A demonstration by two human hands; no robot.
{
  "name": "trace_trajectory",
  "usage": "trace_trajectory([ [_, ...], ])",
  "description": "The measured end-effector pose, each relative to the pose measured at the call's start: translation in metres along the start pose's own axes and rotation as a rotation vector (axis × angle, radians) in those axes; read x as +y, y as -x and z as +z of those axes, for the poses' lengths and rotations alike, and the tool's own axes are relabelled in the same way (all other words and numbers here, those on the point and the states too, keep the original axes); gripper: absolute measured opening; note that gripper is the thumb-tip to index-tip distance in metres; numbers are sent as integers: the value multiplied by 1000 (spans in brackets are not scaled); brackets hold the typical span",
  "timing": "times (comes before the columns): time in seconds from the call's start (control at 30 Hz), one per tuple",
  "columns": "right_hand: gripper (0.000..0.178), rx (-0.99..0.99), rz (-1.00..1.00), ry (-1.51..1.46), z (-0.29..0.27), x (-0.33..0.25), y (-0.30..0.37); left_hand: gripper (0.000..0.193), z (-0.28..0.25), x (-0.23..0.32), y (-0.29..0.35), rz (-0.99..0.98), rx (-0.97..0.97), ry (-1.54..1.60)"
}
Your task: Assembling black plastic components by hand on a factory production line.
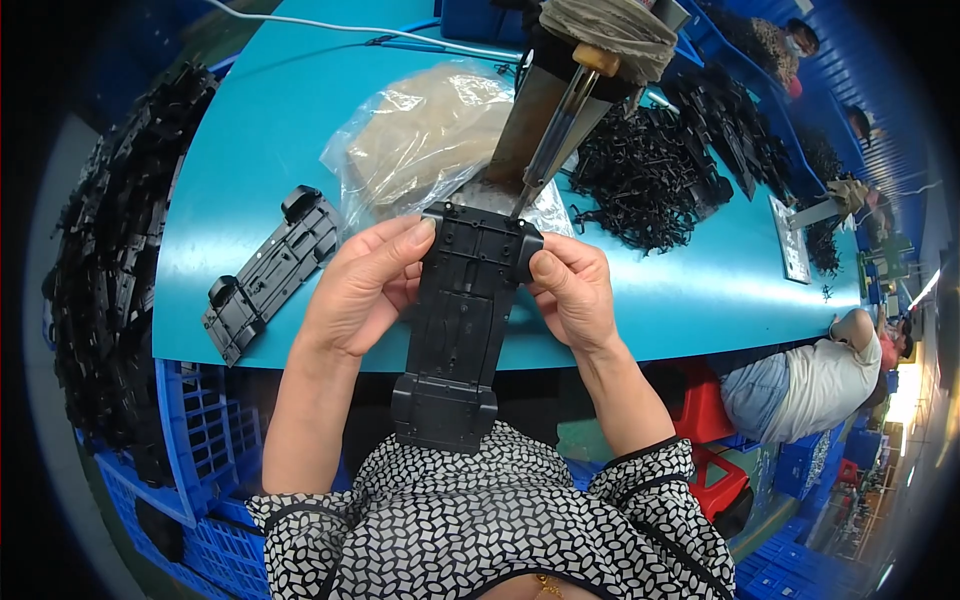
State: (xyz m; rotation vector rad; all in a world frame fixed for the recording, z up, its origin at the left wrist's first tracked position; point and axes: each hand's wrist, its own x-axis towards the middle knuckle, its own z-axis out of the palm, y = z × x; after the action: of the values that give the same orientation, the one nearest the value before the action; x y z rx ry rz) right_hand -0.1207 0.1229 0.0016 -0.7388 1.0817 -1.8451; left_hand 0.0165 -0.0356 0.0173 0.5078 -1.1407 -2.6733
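Panel (460, 330) pinched at both upper corners

Its left corner is pinched between thumb and fingers of the left hand (370, 285), its right corner likewise by the right hand (577, 292). Its far end is held over the turquoise table (250, 130), near a slanted tool's (556, 135) tip; contact cannot be told.

The person has two hands, one left hand (365, 278) and one right hand (577, 300). There are two separate black panels (462, 325), one bench (235, 150), one clear bag (425, 130) and one white cable (345, 24); the heaped black parts (648, 180) defy counting.
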Motion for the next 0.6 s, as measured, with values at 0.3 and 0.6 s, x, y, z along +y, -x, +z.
trace_trajectory([
  [0.3, 23, 88, -1, -19, -1, 0, 3, 26, 5, 7, -1, -57, 36, -124],
  [0.6, 23, 215, 41, -31, -10, -4, 0, 27, 4, -2, -27, -123, 14, -117],
])
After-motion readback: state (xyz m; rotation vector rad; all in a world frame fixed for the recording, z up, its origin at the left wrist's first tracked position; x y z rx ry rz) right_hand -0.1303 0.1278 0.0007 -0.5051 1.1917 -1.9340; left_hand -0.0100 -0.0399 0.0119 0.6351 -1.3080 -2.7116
